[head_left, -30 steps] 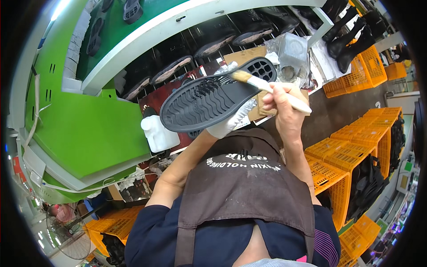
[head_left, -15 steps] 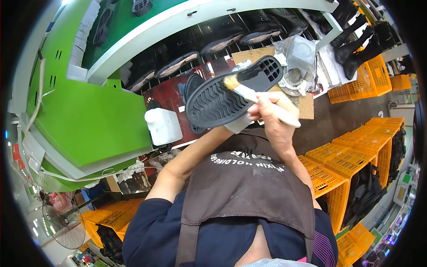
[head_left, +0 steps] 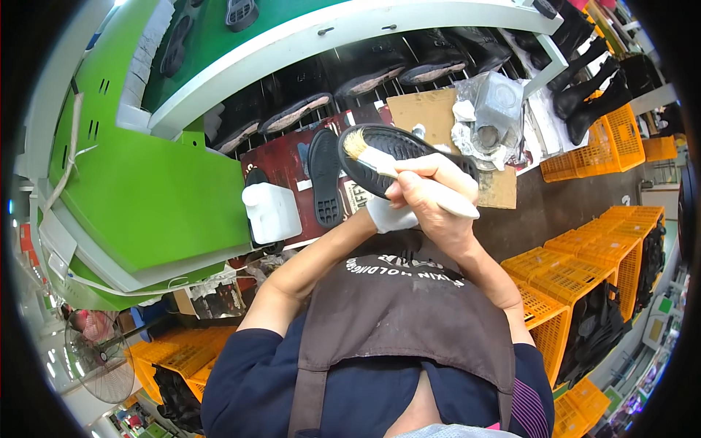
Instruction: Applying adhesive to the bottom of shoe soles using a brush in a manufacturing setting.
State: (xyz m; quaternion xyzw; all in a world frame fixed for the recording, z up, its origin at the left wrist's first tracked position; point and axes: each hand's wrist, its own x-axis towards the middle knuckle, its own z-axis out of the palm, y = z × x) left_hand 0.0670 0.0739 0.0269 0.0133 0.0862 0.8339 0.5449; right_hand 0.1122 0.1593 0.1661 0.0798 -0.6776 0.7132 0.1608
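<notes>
A black shoe sole [head_left: 362,171] is held up in front of me, its ridged face towards me. My left hand [head_left: 392,217], in a white glove, grips it from below; the fingers are mostly hidden behind the sole and my other hand. My right hand [head_left: 442,204] is closed around a white-handled paintbrush [head_left: 377,161]. The pale bristles touch or hover over the sole's left, rounded end. A second black sole [head_left: 326,182] lies on the dark red board [head_left: 290,157] just left of the held one.
A white plastic jug [head_left: 270,212] stands at the left, beside a green machine panel [head_left: 168,219]. Behind are a cardboard sheet [head_left: 420,113], a plastic-wrapped clear container [head_left: 499,109] and black boots [head_left: 296,95] under a white rail [head_left: 350,36]. Orange crates [head_left: 562,266] line the right.
The held sole has turned, its right end now lower and partly behind my right hand. The brush has moved left to the sole's rounded end. The second sole now shows fully.
</notes>
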